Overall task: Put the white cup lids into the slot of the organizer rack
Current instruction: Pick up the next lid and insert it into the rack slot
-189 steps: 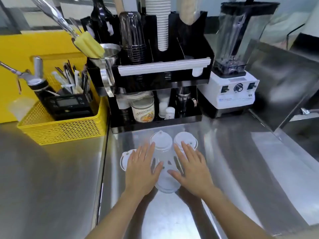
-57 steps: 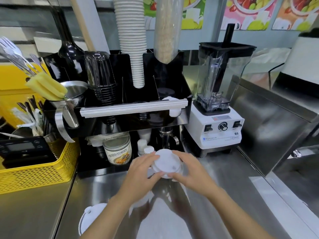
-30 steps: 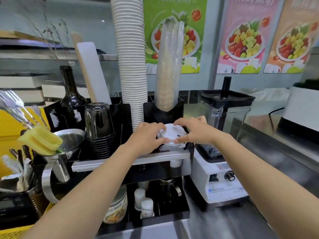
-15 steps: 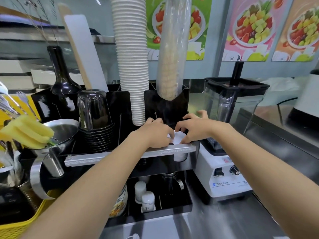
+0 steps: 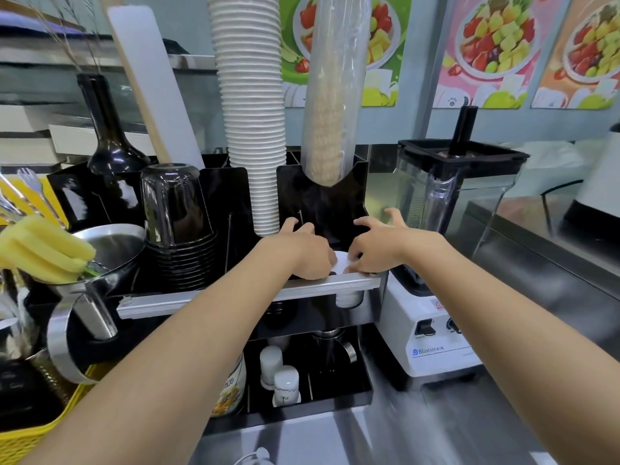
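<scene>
Both hands at organizer rack [image 5: 322,199] slot; white cup lids [image 5: 341,262] flat between them, faces up, mostly hidden. Left hand [image 5: 303,255] curled on lids; right hand [image 5: 375,248] fingers spread, touching lids

Both hands crowd the right front slot of the black organizer rack [image 5: 322,203], behind its silver front rail [image 5: 248,293]. The left hand [image 5: 302,253] and right hand [image 5: 375,250] flank the white cup lids [image 5: 341,261], leaving only a narrow gap between them. Directly behind, the white paper cup stack [image 5: 251,112] and the sleeved cup stack [image 5: 332,95] block the rack's rear edge. The blender [image 5: 446,229] stands just beside the rack's right edge, and the inverted black cups [image 5: 174,209] close off the left. Approach is free from the front, above the rail.
</scene>
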The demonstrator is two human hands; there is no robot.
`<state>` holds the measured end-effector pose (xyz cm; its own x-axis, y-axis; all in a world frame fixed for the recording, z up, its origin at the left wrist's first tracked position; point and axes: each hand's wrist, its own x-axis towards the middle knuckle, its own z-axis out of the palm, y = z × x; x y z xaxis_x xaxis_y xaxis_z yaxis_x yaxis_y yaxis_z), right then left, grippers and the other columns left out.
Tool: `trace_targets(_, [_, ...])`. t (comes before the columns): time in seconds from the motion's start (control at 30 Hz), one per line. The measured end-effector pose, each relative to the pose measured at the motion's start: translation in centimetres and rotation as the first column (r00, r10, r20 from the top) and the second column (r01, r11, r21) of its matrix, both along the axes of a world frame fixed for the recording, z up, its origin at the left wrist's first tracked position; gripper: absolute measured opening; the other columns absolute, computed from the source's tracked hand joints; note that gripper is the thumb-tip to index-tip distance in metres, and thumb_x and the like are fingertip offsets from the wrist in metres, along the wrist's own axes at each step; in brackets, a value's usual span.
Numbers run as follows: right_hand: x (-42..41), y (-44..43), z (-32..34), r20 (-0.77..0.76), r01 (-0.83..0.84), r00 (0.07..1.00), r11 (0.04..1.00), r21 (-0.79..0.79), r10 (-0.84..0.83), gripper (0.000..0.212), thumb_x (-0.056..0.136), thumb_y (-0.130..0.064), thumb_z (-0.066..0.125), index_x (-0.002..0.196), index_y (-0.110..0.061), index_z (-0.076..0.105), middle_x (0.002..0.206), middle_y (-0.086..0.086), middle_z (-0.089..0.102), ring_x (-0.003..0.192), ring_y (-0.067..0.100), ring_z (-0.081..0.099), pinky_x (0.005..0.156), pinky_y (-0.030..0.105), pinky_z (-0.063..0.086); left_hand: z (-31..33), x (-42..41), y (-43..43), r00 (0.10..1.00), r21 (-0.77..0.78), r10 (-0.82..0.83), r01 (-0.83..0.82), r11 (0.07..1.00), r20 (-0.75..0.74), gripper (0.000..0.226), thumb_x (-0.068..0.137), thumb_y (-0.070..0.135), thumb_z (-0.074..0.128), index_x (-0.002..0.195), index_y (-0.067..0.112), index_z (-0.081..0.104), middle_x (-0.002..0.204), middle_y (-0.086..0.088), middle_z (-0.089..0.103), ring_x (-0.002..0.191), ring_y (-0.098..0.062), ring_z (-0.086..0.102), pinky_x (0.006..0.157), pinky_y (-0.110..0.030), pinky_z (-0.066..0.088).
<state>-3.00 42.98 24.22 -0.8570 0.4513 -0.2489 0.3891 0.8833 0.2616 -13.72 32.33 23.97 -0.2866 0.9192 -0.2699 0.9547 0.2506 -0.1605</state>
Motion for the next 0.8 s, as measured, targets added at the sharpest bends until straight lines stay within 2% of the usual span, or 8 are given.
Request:
trace_targets(0.07, [-0.1,0.0,0.0,0.014,0.001,1.000,1.000,0.007,-0.001,0.042,0.092,-0.053,0.033,0.098,-0.024,0.062,0.132,-0.016,0.048,0.142,0.013,-0.003,0.108,0.057,-0.009,-0.4,-0.4,0.1,0.999,-0.004,0.033,-0.033,0.999,0.038,0.027,0.081,0.029,0.029,0.071,0.045,0.049,0.127,-0.005,0.046,0.130,-0.036,0.018,0.111,-0.057,0.007])
trace_targets(0.13, [0.1,-0.1,0.0,-0.027,-0.009,1.000,1.000,0.010,0.009,0.045,0.091,-0.055,0.033,0.105,-0.023,0.062,0.132,-0.013,0.050,0.142,0.012,-0.002,0.108,0.056,-0.008,-0.8,-0.6,-0.1,0.997,0.082,0.021,-0.027,0.996,0.076,0.030,0.084,0.032,0.031,0.091,0.050,0.054,0.131,-0.007,0.046,0.135,-0.033,0.015,0.113,-0.055,0.004])
trace_targets(0.2, [0.7,-0.3,-0.1,-0.150,-0.043,0.988,0.999,0.015,0.045,0.049,0.090,-0.056,0.037,0.122,-0.023,0.054,0.136,-0.008,0.049,0.142,0.011,0.006,0.109,0.054,-0.005,-1.2,-0.4,-0.7,0.996,0.248,-0.063,0.047,0.968,0.060,0.034,0.092,0.029,0.032,0.119,0.035,0.052,0.133,-0.006,0.050,0.136,-0.023,0.021,0.115,-0.047,0.000])
trace_targets(0.3, [2.2,-0.9,-0.1,-0.403,-0.105,0.908,0.993,0.050,0.116,0.054,0.089,-0.052,0.043,0.135,-0.023,0.040,0.144,-0.005,0.041,0.136,0.012,0.027,0.110,0.049,0.006,-1.5,0.1,-2.3,0.989,0.506,-0.146,0.123,0.853,0.006,0.035,0.095,0.031,0.037,0.126,0.023,0.051,0.130,0.002,0.056,0.130,-0.015,0.036,0.114,-0.041,0.007])
trace_targets(0.47, [5.1,-3.7,-1.3,-0.865,-0.169,0.491,0.985,0.023,0.104,0.052,0.088,-0.046,0.051,0.130,-0.016,0.047,0.131,0.002,0.056,0.120,0.020,0.049,0.098,0.040,0.033,-2.5,2.6,-6.8,0.990,0.789,-0.142,0.097,0.607,-0.012,0.049,0.089,0.046,0.040,0.128,0.019,0.050,0.137,-0.002,0.052,0.129,-0.017,0.042,0.110,-0.033,0.021])
trace_targets(0.57, [6.6,-7.0,-3.9,-0.959,-0.254,0.261,0.966,0.041,0.110,0.054,0.084,-0.045,0.049,0.125,-0.010,0.051,0.119,0.007,0.064,0.106,0.021,0.057,0.091,0.036,0.043,-4.5,4.1,-10.6,0.990,0.897,-0.135,0.026,0.442,0.037,0.050,0.087,0.045,0.040,0.126,0.017,0.052,0.134,-0.004,0.055,0.125,-0.020,0.048,0.108,-0.030,0.024])
trace_targets(0.67, [7.1,-10.3,-7.7,-0.953,-0.352,0.277,0.936,0.021,0.126,0.055,0.083,-0.042,0.053,0.129,-0.012,0.045,0.120,0.005,0.063,0.104,0.014,0.055,0.088,0.032,0.043,-7.5,4.8,-14.0,0.990,0.915,-0.117,-0.028,0.402,0.082,0.048,0.087,0.042,0.045,0.127,0.016,0.052,0.135,-0.004,0.054,0.127,-0.015,0.043,0.109,-0.024,0.022])
trace_targets(0.8, [6.9,-13.4,-13.6,-0.867,-0.425,0.496,0.886,-0.187,0.055,0.069,0.082,-0.051,0.052,0.139,-0.020,0.031,0.140,0.000,0.047,0.128,0.012,0.042,0.100,0.036,0.038,-12.6,5.1,-17.6,0.978,0.845,-0.073,-0.129,0.519,0.194,0.057,0.087,0.054,0.038,0.132,0.021,0.047,0.140,0.001,0.047,0.131,-0.011,0.037,0.110,-0.027,0.023])
